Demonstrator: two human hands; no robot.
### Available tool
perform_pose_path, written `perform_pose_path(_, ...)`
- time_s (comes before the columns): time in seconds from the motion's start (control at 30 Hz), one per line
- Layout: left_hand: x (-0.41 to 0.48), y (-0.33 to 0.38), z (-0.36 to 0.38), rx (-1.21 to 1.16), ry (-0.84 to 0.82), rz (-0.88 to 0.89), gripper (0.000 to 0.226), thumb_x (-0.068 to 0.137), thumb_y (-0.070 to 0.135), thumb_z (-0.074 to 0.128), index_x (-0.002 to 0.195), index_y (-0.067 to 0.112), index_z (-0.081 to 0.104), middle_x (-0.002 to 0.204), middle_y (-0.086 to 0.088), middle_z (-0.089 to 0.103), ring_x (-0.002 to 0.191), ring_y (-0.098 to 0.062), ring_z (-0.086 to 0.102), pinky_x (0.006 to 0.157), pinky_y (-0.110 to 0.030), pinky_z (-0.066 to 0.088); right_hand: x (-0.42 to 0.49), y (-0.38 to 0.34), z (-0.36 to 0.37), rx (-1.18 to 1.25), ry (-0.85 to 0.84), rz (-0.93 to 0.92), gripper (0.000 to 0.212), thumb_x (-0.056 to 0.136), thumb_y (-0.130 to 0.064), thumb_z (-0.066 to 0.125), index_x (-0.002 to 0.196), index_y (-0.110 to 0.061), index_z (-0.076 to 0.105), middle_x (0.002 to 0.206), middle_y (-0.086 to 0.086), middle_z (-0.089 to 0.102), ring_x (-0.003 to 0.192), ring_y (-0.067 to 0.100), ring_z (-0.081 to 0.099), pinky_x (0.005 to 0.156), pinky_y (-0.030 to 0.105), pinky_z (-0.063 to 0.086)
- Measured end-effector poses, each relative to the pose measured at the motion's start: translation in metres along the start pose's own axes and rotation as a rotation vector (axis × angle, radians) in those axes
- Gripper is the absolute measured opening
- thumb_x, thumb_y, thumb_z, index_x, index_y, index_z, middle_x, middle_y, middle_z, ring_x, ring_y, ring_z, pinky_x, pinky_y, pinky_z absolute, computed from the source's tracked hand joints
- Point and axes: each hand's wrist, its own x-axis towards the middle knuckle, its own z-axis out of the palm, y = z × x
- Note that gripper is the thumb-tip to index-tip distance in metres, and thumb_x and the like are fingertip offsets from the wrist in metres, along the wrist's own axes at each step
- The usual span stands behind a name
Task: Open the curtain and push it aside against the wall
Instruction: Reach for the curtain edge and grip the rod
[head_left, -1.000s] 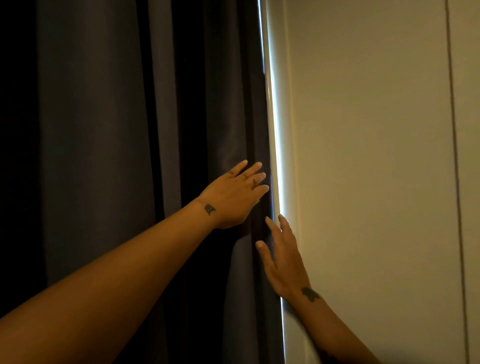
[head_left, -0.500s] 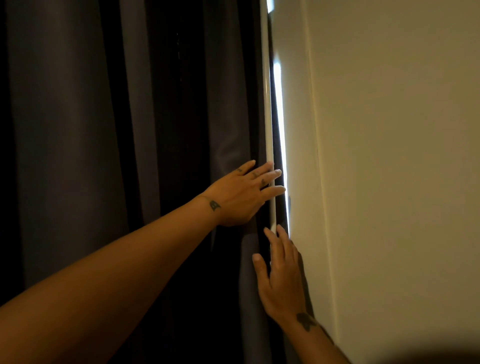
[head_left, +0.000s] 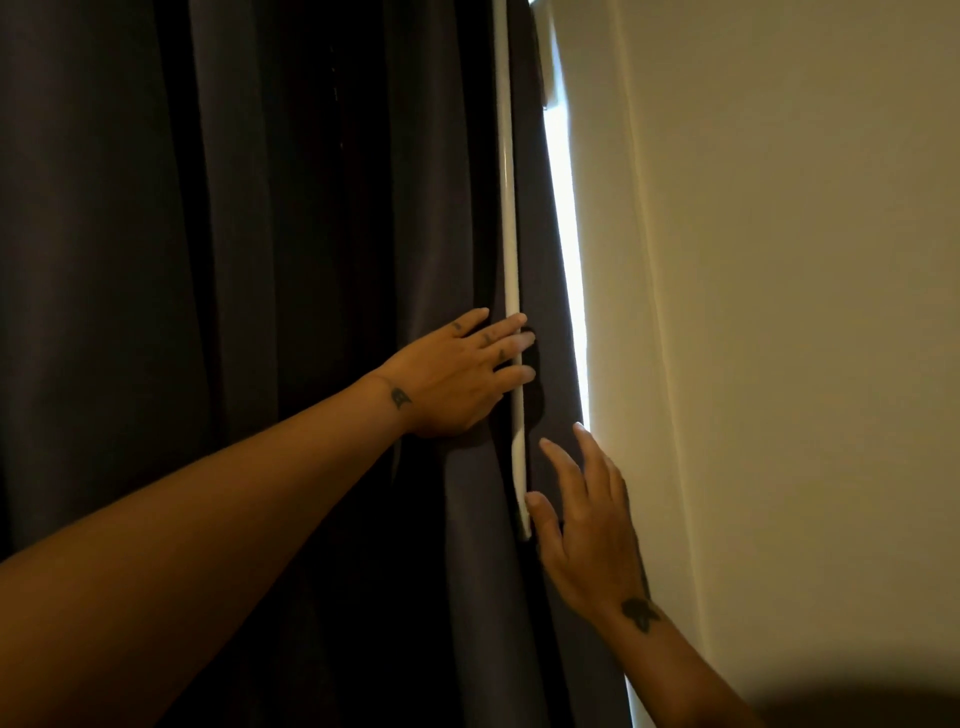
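The left hand (head_left: 457, 376) lies flat on the dark curtain (head_left: 234, 260), fingers spread across a white rod (head_left: 511, 260). The right hand (head_left: 587, 525), fingers apart, presses the curtain's edge beside the wall (head_left: 779, 312).

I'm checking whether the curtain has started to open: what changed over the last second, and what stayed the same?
The left hand slid right across the curtain until its fingertips reached the white wand, which has come into view. The right hand moved down the curtain's edge, fingers spread. The bright gap beside the wall widened slightly. Both hands stay flat and open on the fabric, gripping nothing; the curtain is still mostly closed.
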Motion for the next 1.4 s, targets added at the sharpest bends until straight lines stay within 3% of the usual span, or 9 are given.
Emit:
perform_pose_path(0.2, -0.02, -0.01, 0.011, -0.053, 0.077, -0.034, 0.046, 0.098, 0.03, 0.031, 0.143, 0.021, 0.028, 0.158, -0.01, 0.012, 0.145, -0.026, 0.001, 0.117, -0.043, 0.004, 0.008, -0.005, 0.003, 0.04, 0.061, 0.019, 0.047, 0.081, -0.042, 0.04, 0.123, -0.022, 0.04, 0.139, 0.02, 0.036, 0.126, 0.035, 0.034, 0.094, 0.044, 0.034)
perform_pose_path(0.4, -0.043, -0.019, 0.013, -0.086, 0.179, -0.06, 0.045, 0.09, 0.031, 0.034, 0.126, 0.015, 0.054, 0.14, -0.017, 0.049, 0.134, -0.033, 0.039, 0.106, -0.047, 0.033, 0.014, -0.018, 0.016, 0.136, 0.146, 0.099, 0.045, 0.078, -0.031, 0.054, 0.12, -0.012, 0.05, 0.135, 0.021, 0.043, 0.12, 0.039, 0.042, 0.088, 0.04, 0.033)
perform_pose_path(0.5, -0.052, -0.021, 0.011, -0.101, 0.2, -0.075, 0.048, 0.087, 0.031, 0.03, 0.122, 0.014, 0.058, 0.134, -0.016, 0.055, 0.129, -0.032, 0.046, 0.102, -0.047, 0.039, 0.013, -0.028, 0.025, 0.17, 0.162, 0.152, 0.049, 0.077, -0.033, 0.054, 0.122, -0.012, 0.048, 0.13, 0.021, 0.049, 0.116, 0.04, 0.046, 0.089, 0.042, 0.035)
perform_pose_path(0.7, -0.063, -0.024, 0.012, -0.078, 0.243, -0.053, 0.048, 0.087, 0.03, 0.031, 0.122, 0.012, 0.059, 0.134, -0.015, 0.056, 0.128, -0.032, 0.047, 0.101, -0.046, 0.04, 0.005, -0.042, 0.036, 0.169, 0.121, 0.193, 0.057, 0.078, -0.038, 0.054, 0.127, -0.014, 0.041, 0.116, 0.019, 0.06, 0.1, 0.036, 0.056, 0.083, 0.056, 0.049)
perform_pose_path(0.9, -0.066, -0.024, 0.008, -0.188, 0.275, -0.062, 0.054, 0.089, 0.035, 0.03, 0.137, 0.011, 0.04, 0.144, -0.016, 0.043, 0.131, -0.03, 0.043, 0.103, -0.046, 0.039, -0.01, -0.057, 0.029, 0.188, 0.107, 0.081, 0.048, 0.082, -0.037, 0.051, 0.125, -0.021, 0.036, 0.12, 0.017, 0.055, 0.108, 0.031, 0.048, 0.088, 0.042, 0.041)
perform_pose_path(1.07, -0.055, -0.019, -0.01, -0.287, 0.445, -0.059, 0.055, 0.092, 0.038, 0.033, 0.139, 0.011, 0.024, 0.15, -0.024, 0.028, 0.135, -0.036, 0.035, 0.095, -0.037, 0.047, -0.026, -0.077, 0.026, 0.187, 0.041, 0.042, 0.048, 0.083, -0.039, 0.043, 0.127, -0.021, 0.036, 0.133, 0.019, 0.043, 0.12, 0.032, 0.04, 0.092, 0.035, 0.033)
perform_pose_path(1.2, -0.038, -0.02, -0.032, -0.252, 0.464, 0.002, 0.055, 0.093, 0.038, 0.034, 0.136, 0.005, 0.036, 0.147, -0.023, 0.035, 0.137, -0.037, 0.031, 0.101, -0.032, 0.034, -0.036, -0.092, 0.024, 0.191, 0.021, 0.078, 0.05, 0.082, -0.041, 0.04, 0.128, -0.024, 0.033, 0.142, 0.015, 0.032, 0.124, 0.032, 0.037, 0.093, 0.033, 0.028)
perform_pose_path(1.3, -0.025, -0.022, -0.046, -0.143, 0.323, 0.06, 0.05, 0.094, 0.036, 0.033, 0.129, 0.005, 0.05, 0.143, -0.02, 0.043, 0.139, -0.035, 0.027, 0.112, -0.04, 0.024, -0.041, -0.101, 0.023, 0.195, -0.004, 0.077, 0.053, 0.081, -0.041, 0.041, 0.13, -0.025, 0.029, 0.145, 0.014, 0.028, 0.126, 0.03, 0.035, 0.093, 0.03, 0.026)
perform_pose_path(1.4, -0.014, -0.024, -0.052, 0.028, 0.094, 0.076, 0.043, 0.098, 0.036, 0.035, 0.131, 0.011, 0.05, 0.145, -0.013, 0.042, 0.143, -0.029, 0.017, 0.117, -0.043, 0.011, -0.043, -0.106, 0.022, 0.208, -0.03, 0.07, 0.055, 0.08, -0.041, 0.041, 0.131, -0.026, 0.027, 0.145, 0.014, 0.026, 0.127, 0.029, 0.034, 0.093, 0.03, 0.027)
